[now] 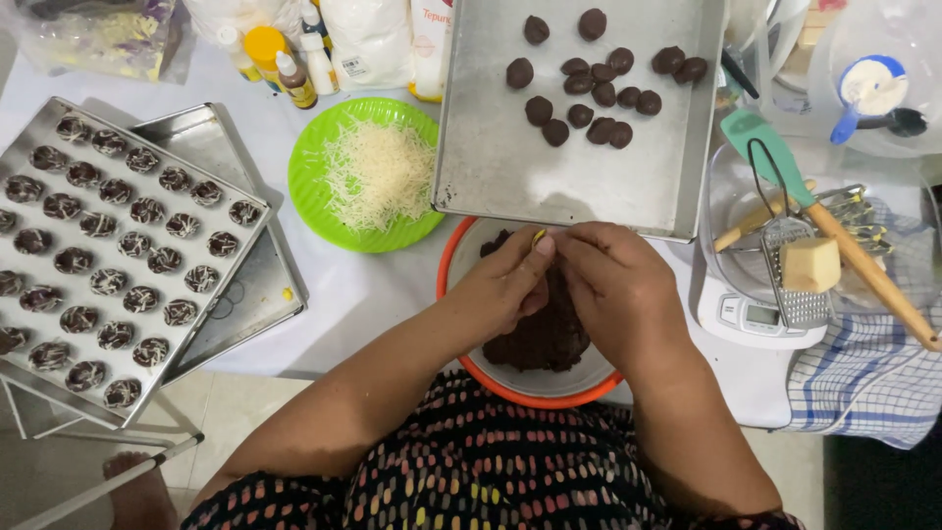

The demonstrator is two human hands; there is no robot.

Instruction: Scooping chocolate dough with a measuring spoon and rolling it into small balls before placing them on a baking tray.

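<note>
My left hand (505, 285) and my right hand (613, 290) meet over an orange-rimmed bowl (461, 250) that holds dark chocolate dough (540, 339). Their fingers are pressed together around a small piece of dough, with a small yellow tool tip (539, 236) poking out between them. Just beyond the bowl lies a metal baking tray (520, 167) carrying several dark dough balls (589, 98) at its far end.
A green plate of grated cheese (373, 172) sits left of the bowl. At far left, a tray of several topped cookies (108, 245) rests on another tray. Bottles and bags stand at the back. At right are a scale, a grater with a cheese block (810, 263), a green spatula and a checked cloth.
</note>
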